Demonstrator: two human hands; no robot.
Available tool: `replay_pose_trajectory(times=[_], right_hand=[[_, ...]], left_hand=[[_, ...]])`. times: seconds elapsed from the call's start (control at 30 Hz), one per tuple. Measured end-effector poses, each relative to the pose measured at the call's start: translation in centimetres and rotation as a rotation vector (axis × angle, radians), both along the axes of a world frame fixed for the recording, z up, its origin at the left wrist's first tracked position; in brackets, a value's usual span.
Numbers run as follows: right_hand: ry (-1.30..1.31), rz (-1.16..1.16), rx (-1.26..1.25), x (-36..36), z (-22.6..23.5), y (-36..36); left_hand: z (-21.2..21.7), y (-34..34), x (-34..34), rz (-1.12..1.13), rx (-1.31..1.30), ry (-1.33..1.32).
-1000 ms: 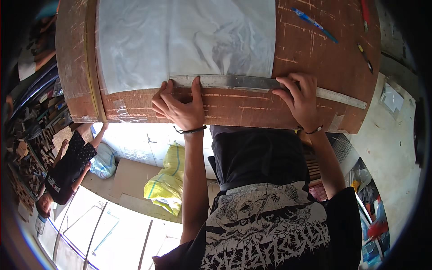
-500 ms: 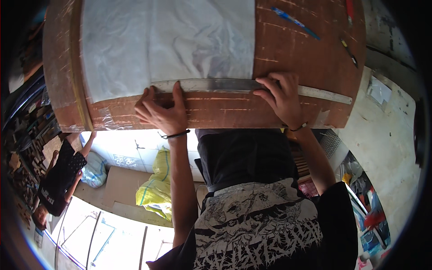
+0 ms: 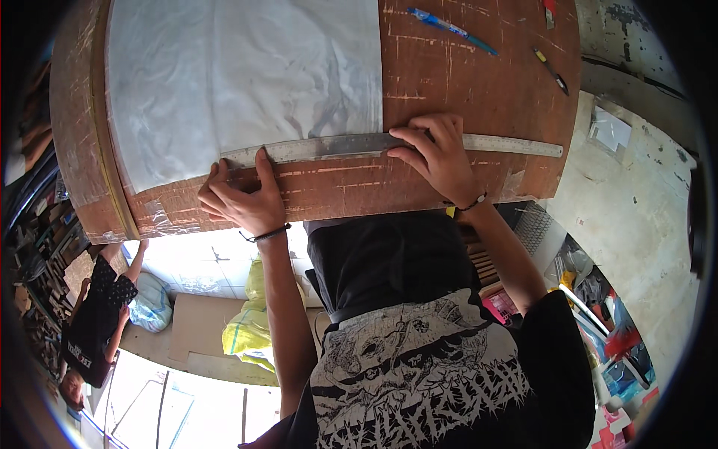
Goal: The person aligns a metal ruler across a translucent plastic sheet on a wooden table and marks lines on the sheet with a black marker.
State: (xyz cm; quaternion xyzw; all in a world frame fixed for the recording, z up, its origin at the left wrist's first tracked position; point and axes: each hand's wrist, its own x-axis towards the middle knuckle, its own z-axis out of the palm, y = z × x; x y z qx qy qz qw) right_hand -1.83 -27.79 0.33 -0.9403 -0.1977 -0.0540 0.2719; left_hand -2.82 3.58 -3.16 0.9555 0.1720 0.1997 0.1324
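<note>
Ruler point(image 3: 344, 146) has stayed along the near edge of the plastic sheet point(image 3: 262, 75), close to the table's point(image 3: 336, 183) near edge; only the view shifted, so its alignment seems steady. Left hand point(image 3: 250, 206) presses it, fingers wide; right hand point(image 3: 437, 157) grips it narrowly.

I saw, on my feed, the sheet point(image 3: 277, 71) between a strip point(image 3: 101, 112) near the left edge of the board point(image 3: 336, 185) and a pen point(image 3: 452, 31), a second pen point(image 3: 551, 72) nearer the right edge. The ruler point(image 3: 336, 147) lay near the front edge, reaching rightward past the sheet.
</note>
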Motion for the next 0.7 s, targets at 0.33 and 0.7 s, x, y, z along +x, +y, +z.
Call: replay_pose_trajectory(times=[0.33,0.7], right_hand=[[-0.02,0.009,0.042,0.5,0.2,0.2],[0.018,0.009,0.03,0.6,0.6,0.3]], left_hand=[[1.0,-0.3,0.3,-0.017,-0.011,0.025],[2.9,-1.2,0.7,0.017,-0.037,0.06]])
